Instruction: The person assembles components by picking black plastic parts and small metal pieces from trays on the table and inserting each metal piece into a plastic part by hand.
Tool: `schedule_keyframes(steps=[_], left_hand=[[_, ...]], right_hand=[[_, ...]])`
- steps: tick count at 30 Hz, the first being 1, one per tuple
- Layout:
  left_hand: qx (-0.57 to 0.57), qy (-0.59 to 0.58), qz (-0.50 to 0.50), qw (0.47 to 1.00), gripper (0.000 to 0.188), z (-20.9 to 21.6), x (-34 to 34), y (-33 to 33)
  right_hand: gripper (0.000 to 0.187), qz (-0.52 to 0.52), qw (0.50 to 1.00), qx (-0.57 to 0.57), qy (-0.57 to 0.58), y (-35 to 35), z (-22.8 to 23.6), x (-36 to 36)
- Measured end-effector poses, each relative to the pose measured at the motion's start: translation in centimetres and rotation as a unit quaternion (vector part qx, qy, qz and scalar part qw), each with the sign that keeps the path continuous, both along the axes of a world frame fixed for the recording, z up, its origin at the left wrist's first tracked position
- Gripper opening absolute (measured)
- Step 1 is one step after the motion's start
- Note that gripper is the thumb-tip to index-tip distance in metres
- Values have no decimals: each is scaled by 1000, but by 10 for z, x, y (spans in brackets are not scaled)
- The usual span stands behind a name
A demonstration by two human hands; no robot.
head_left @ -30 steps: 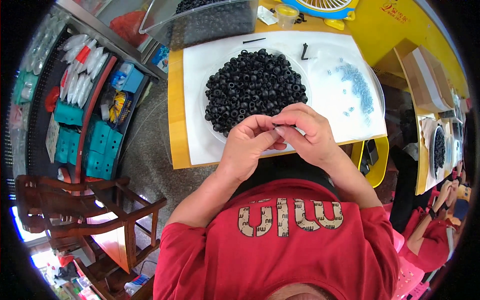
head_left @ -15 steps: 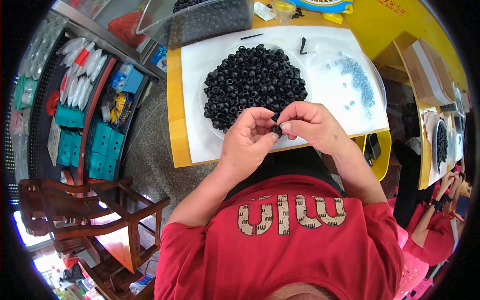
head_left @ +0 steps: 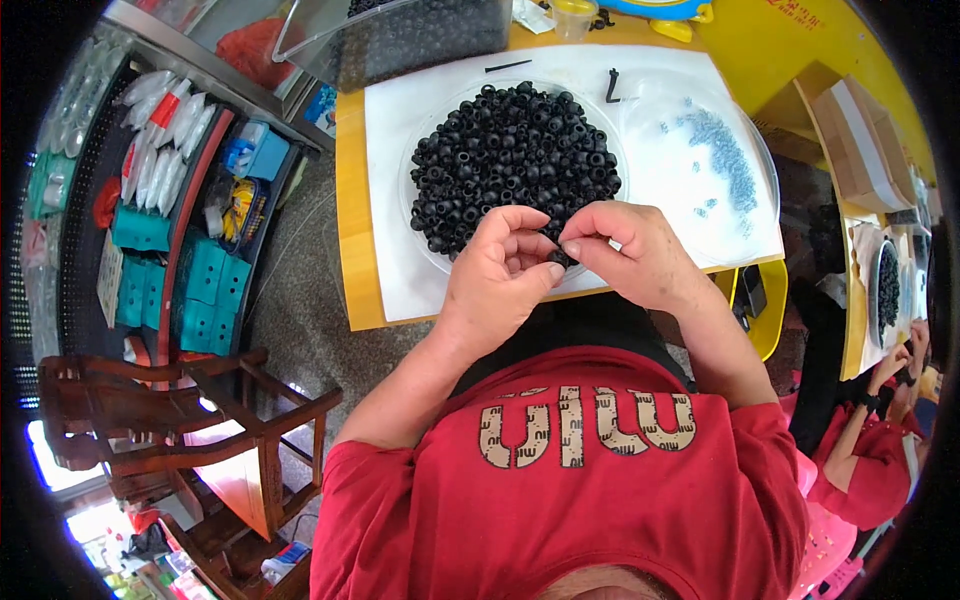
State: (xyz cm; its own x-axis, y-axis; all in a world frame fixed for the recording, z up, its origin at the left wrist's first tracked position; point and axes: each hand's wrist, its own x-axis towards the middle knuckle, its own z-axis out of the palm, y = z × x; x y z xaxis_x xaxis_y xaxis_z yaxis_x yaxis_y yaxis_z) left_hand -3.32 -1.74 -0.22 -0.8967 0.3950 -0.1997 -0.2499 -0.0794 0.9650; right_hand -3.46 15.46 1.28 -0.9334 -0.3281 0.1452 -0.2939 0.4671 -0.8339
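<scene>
- I saw both hands meet at the centre of the frame, over the near rim of the clear round dish (head_left: 425, 150) that carried the pile of black ring-shaped parts (head_left: 515, 160).
- My left hand (head_left: 497, 275) was curled, thumb and fingertips pinched toward the right; my right hand (head_left: 625, 250) pinched back at it. 1 small black part (head_left: 558, 257) sat gripped between the 2 sets of fingertips, just below the pile's lower edge.
- I judged the step in hand to be working on that single piece, fitting or checking it; whether a 2nd, smaller item was held with it, I could not tell.
- A scatter of small blue-grey pieces (head_left: 715, 150) lay on a 2nd clear dish at the upper right, well apart from the hands.
- Both dishes rested on a white sheet (head_left: 390, 200) over the yellow surface (head_left: 350, 250).
- The next move, as I judged it, called for a steady pinch and fine fingertip alignment, keeping the piece over the dish in case it slipped.
</scene>
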Motion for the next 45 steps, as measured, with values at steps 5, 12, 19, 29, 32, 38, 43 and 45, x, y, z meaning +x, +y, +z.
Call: schedule_keyframes(steps=[5, 12, 19, 29, 32, 38, 43, 45], left_hand=[[-9, 16, 11, 1000, 40, 0, 1, 2], [-41, 16, 9, 999, 39, -1, 1, 3], [-51, 43, -8, 998, 39, 0, 2, 3], [60, -41, 60, 996, 40, -1, 0, 0], [55, -37, 53, 996, 40, 0, 1, 1], [10, -22, 50, 998, 37, 2, 3, 1], [12, -29, 48, 998, 36, 6, 2, 1], [43, -41, 44, 997, 37, 5, -2, 3]], right_hand=[[11, -7, 1000, -7, -22, -2, 4, 1], [5, -23, 970, -157, -184, 2, -1, 2], [8, 11, 958, -181, -222, 1, -7, 0], [32, -25, 988, -51, 140, -9, -20, 16], [38, -36, 980, -31, 191, -10, -22, 15], [30, -22, 977, -19, 213, -12, -22, 14], [24, -13, 966, -28, 257, -12, -23, 12], [24, -10, 964, -28, 263, -12, -25, 11]])
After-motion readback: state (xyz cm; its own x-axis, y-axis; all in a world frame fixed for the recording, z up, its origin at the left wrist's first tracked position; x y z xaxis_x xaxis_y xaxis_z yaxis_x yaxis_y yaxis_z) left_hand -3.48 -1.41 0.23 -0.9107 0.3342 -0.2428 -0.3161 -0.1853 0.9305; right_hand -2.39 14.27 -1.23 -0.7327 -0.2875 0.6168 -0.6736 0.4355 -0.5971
